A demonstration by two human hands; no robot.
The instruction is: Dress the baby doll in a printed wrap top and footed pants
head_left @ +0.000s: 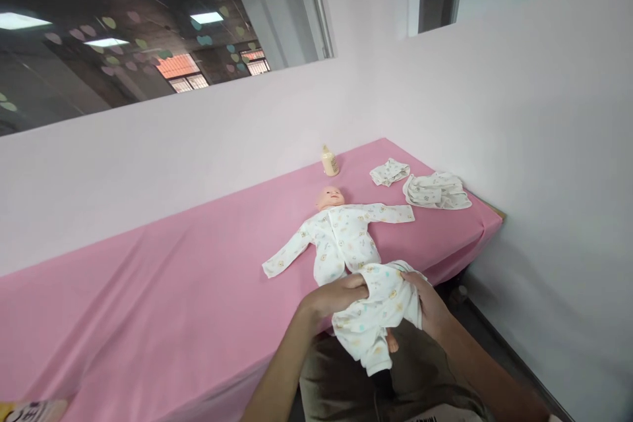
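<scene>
A baby doll (330, 197) lies on its back on the pink-covered table, its head toward the wall. It wears a white patterned baby top (341, 234) with both long sleeves spread out. Matching white baby trousers (380, 306) are bunched over the doll's lower body at the table's front edge, one leg hanging down. My left hand (339, 295) grips the trousers' upper left side, with fingertips hidden in the cloth. On the opposite side, my right hand (426, 300) pinches the waist edge. One bare doll foot (391, 341) shows beside the hanging trouser leg.
A cream pump bottle (330, 161) stands behind the doll's head. Two patterned cloth bundles, a small one (390, 172) and a larger one (436, 190), lie at the back right. The pink cover (163, 290) has creases on the left. Walls border the table's back and right.
</scene>
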